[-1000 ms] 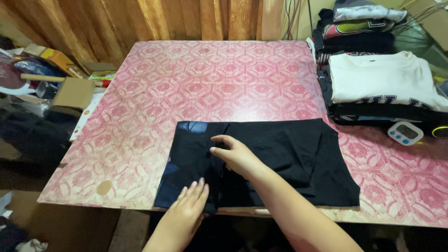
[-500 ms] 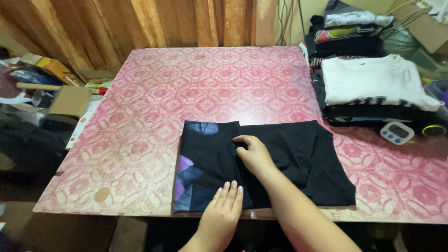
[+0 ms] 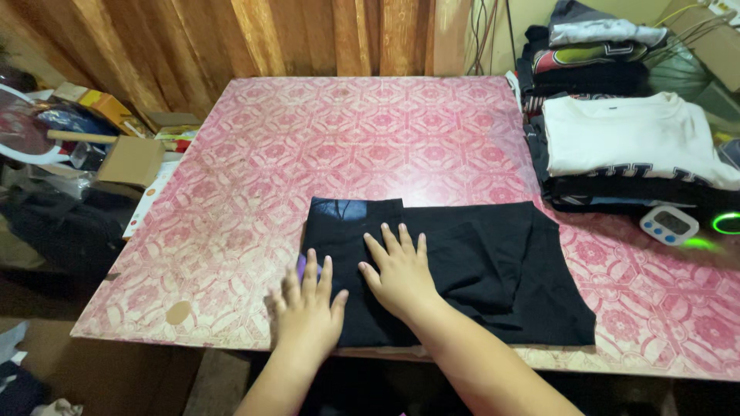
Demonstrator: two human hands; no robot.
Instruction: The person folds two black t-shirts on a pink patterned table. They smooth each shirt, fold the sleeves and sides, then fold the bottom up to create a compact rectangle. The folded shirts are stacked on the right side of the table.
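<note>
A folded black cloth garment [image 3: 462, 270] is laid flat at the near edge of the pink patterned table top [image 3: 347, 131], toward six o'clock. Its left part is pressed by both hands: the left hand [image 3: 308, 308] is laid palm down at the garment's near left corner, fingers spread and flat, gripping nothing; the right hand [image 3: 397, 270] is spread flat just beside it, at one o'clock from it, fingers splayed on the cloth. At three o'clock a small white digital timer with blue buttons [image 3: 669, 224] is set on the table. Behind it, at two o'clock, a stack of folded clothes topped by a white shirt [image 3: 628, 135] is seen. At nine o'clock, off the table, a plain brown cardboard box [image 3: 131, 160] is seen, with an orange box [image 3: 104, 106] beyond it.
</note>
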